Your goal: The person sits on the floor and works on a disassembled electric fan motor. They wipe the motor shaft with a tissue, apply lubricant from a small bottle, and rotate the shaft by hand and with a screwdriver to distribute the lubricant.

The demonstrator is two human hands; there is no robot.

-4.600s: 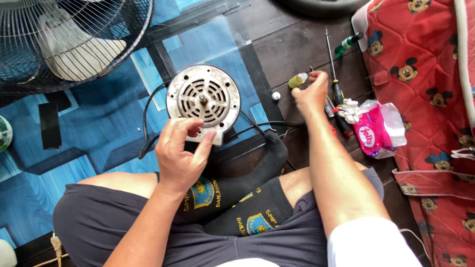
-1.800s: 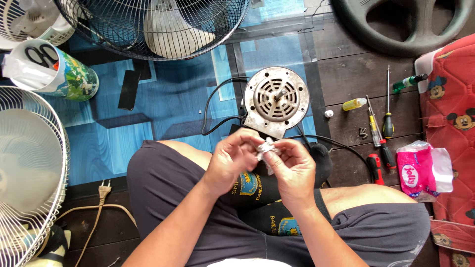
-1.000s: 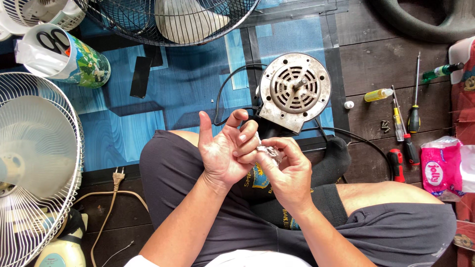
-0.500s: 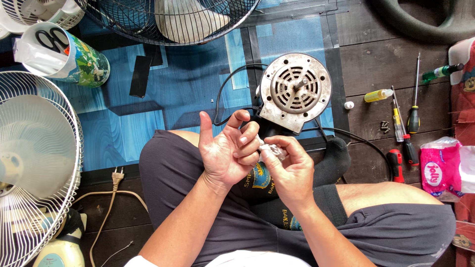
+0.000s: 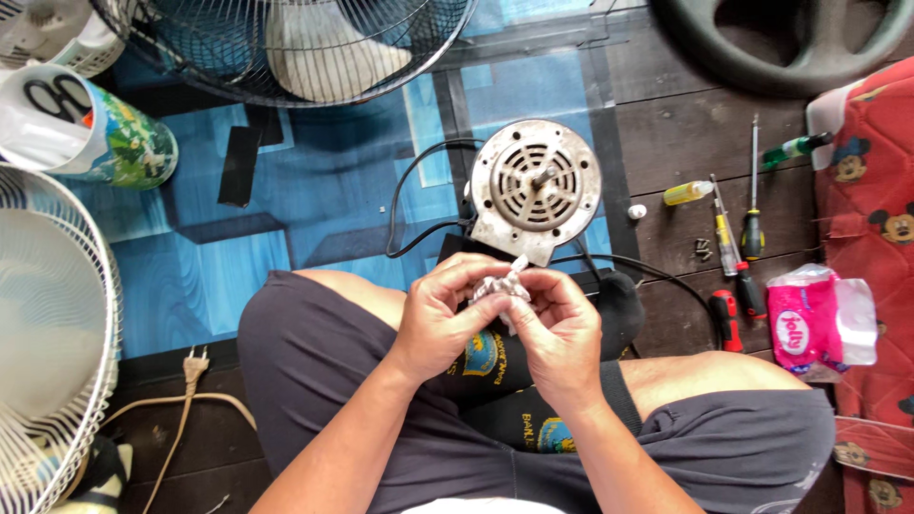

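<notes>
A seated person's left hand point(image 5: 440, 319) and right hand point(image 5: 562, 328) meet above the lap, both closed on a small crumpled wad of whitish tissue point(image 5: 500, 286) pinched between their fingertips; what, if anything, is wrapped inside cannot be told. The wad looks light, soft and easily torn, likely to crush under any squeeze, so a gentle pinch at its bunched middle seems the surest hold; it has little shape of its own, though a twisted tip rises toward the fan motor point(image 5: 535, 188), giving it a loose long axis running away from the person's body. The round metal motor lies just beyond the hands on the floor point(image 5: 657, 124), vented face and shaft stub up, its black cable point(image 5: 411, 205) looping to the left; a blue patterned mat point(image 5: 314, 209) lies beneath. To the right lie screwdrivers point(image 5: 738, 238), a small yellow bottle point(image 5: 687, 193) and a pink tissue pack point(image 5: 809, 328); at left stand a white fan grille point(image 5: 57, 333) and a printed cup point(image 5: 90, 128); a fan guard with blades point(image 5: 305, 43) sits at the top.
</notes>
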